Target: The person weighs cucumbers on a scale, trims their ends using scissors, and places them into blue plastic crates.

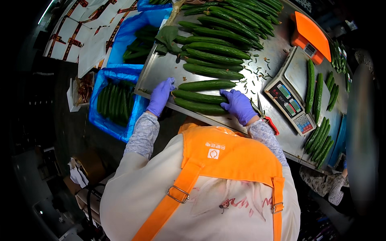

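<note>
Three long green cucumbers lie crosswise near the front edge of a stainless-steel table (161,64): an upper cucumber (206,85), a middle cucumber (199,97) and a lower cucumber (199,107). My right hand (239,105), in a purple glove, has its fingertips around the right end of the middle cucumber; the lower one's right end runs up to the same hand. Also gloved, my left hand (160,97) is at the table edge by the cucumbers' left ends. Whether its fingers touch them is unclear. Scissors with red handles (271,123) lie beside my right wrist.
Farther back, many cucumbers (214,57) lie in rows. A digital scale (289,102) on the right carries two cucumbers, with an orange scale (312,36) behind it. Blue-lined crates (113,132) of cucumbers stand left. Cut stem bits (259,72) litter the tabletop. Another person's sleeve (336,189) shows right.
</note>
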A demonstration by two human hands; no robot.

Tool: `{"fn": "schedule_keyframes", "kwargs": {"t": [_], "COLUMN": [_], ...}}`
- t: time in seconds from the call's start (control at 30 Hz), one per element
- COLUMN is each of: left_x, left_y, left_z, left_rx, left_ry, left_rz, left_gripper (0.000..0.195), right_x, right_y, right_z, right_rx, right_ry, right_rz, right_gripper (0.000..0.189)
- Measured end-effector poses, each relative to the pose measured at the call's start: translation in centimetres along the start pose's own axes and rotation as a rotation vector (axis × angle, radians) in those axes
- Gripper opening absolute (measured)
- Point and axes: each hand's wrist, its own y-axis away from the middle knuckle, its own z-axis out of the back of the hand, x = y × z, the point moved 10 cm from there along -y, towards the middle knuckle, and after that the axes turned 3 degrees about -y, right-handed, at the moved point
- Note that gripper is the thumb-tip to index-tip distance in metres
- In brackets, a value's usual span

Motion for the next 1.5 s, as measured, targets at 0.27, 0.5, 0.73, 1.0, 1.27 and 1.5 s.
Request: {"fn": "schedule_keyframes", "kwargs": {"t": [0.27,0.5,0.73,1.0,1.27,1.5], "left_x": [-3.8,-3.6,-1.9,-6.8,-8.4,-9.7], "left_y": [0.8,1.7,1.3,0.7,3.2,3.4], "left_z": [-0.5,-2.0,-3.6,-4.3,-12.9,-13.5], "left_rx": [-0.092,-0.04,-0.009,-0.134,0.227,0.614], "left_ry": [-0.498,-1.031,-0.029,-0.671,-1.237,-0.916], "left_rz": [0.008,-0.054,0.212,-0.27,-0.62,-0.311], "left_gripper": [0.052,0.058,0.057,0.056,0.05,0.059], "right_x": [-1.4,4.4,1.4,-3.3,-13.8,-13.5], "right_y": [1.8,4.1,3.7,9.6,16.2,19.1], "right_z": [1.6,-1.9,-2.8,2.0,5.9,8.8], "right_rx": [-0.199,0.009,-0.12,-0.382,-0.645,-0.785], "right_ry": [-0.41,0.072,0.027,-0.387,-0.801,-0.235], "right_rz": [-0.02,0.152,0.12,-0.046,-0.451,-0.51], "right_gripper": [0.039,0.048,0.051,0.046,0.048,0.047]}}
